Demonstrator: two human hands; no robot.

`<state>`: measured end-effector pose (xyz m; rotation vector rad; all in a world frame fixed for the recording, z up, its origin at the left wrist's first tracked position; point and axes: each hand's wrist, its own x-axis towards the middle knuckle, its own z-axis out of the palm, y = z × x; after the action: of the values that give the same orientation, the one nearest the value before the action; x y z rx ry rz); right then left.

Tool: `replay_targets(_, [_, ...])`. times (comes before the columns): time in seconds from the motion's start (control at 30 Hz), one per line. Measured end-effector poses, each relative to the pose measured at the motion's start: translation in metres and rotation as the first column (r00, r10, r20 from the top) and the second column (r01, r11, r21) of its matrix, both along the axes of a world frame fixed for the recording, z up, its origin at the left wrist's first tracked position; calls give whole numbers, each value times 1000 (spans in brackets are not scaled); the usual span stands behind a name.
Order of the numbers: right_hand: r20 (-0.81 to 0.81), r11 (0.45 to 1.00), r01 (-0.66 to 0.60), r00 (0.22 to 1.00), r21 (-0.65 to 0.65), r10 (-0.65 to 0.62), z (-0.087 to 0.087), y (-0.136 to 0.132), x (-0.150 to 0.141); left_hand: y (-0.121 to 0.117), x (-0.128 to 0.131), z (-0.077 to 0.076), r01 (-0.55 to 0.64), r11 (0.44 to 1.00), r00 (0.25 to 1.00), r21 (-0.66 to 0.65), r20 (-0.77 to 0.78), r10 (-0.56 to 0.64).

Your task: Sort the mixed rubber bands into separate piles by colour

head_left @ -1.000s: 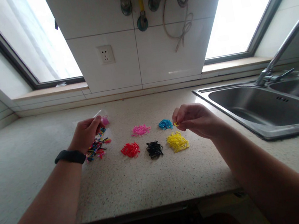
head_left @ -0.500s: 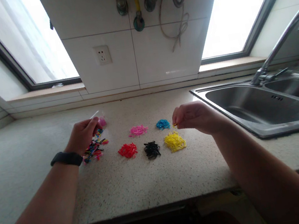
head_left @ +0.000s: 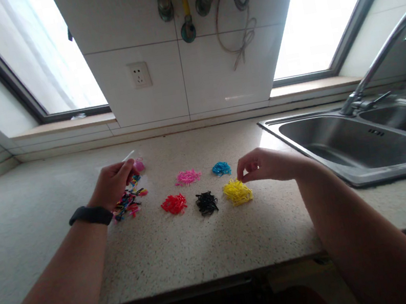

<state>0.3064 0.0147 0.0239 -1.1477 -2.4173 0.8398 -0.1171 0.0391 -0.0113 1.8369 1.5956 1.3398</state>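
Small rubber bands lie on the speckled counter in separate piles by colour: pink bands (head_left: 187, 177), red bands (head_left: 174, 204), black bands (head_left: 207, 203), blue bands (head_left: 221, 168) and yellow bands (head_left: 238, 192). My right hand (head_left: 265, 165) is pinched at the back edge of the yellow pile, fingertips touching it; a yellow band seems to be between them. Over a heap of mixed-colour bands (head_left: 128, 203), my left hand (head_left: 112, 182) is closed on a clear plastic bag (head_left: 138, 164) with something pink in it. This hand partly covers the heap and the bag.
A steel double sink (head_left: 357, 142) with a tap (head_left: 382, 57) is set into the counter on the right. The tiled wall behind carries a socket (head_left: 140, 75) and pipes. The counter's front edge (head_left: 209, 283) runs close to me.
My right hand has come down onto the back edge of the yellow pile, bringing the yellow band that hung from its fingertips. My left hand has stayed put.
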Motion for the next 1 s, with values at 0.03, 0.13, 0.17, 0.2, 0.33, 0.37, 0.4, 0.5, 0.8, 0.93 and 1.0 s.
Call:
replay_targets(0.03, [53, 1000, 2, 999, -9, -2, -1, 1, 2, 0, 0, 1, -2, 1000, 1000, -2, -4, 2])
replay_targets(0.13, [155, 999, -15, 988, -52, 23, -3, 3, 6, -1, 1, 2, -9, 1000, 1000, -11, -16, 9])
replay_targets(0.17, [180, 997, -22, 983, -76, 36, -4, 3, 7, -1, 1, 2, -12, 1000, 1000, -11, -20, 12])
replay_targets(0.2, [201, 995, -24, 979, -95, 43, -4, 3, 8, -1, 1, 2, -13, 1000, 1000, -11, -22, 13])
replay_targets(0.33, [261, 995, -18, 964, -100, 44, -6, 5, 10, -1, -1, 1, -15, 1000, 1000, -2, -8, 15])
replay_targets(0.37, [268, 995, -15, 963, -94, 40, -6, 5, 11, -1, -2, 2, -16, 1000, 1000, 1, -5, 16])
replay_targets(0.4, [272, 996, -12, 962, -91, 36, -7, 6, 11, -1, -2, 2, -17, 1000, 1000, 5, -4, 17])
replay_targets(0.5, [269, 996, -14, 963, -89, 37, -9, 9, 13, -1, -4, 5, -24, 999, 1000, 22, 1, 24])
replay_targets(0.8, [201, 995, 100, 975, -10, -96, -27, 24, 18, -9, -5, 17, 1, 996, 999, 89, 51, -6])
replay_targets(0.93, [175, 988, 149, 972, 46, -155, -32, 28, 17, -16, -11, 29, 35, 994, 999, 100, -28, -32])
replay_targets(1.0, [172, 982, 172, 968, 76, -183, -33, 28, 15, -19, -17, 33, 40, 995, 991, 88, -132, -29])
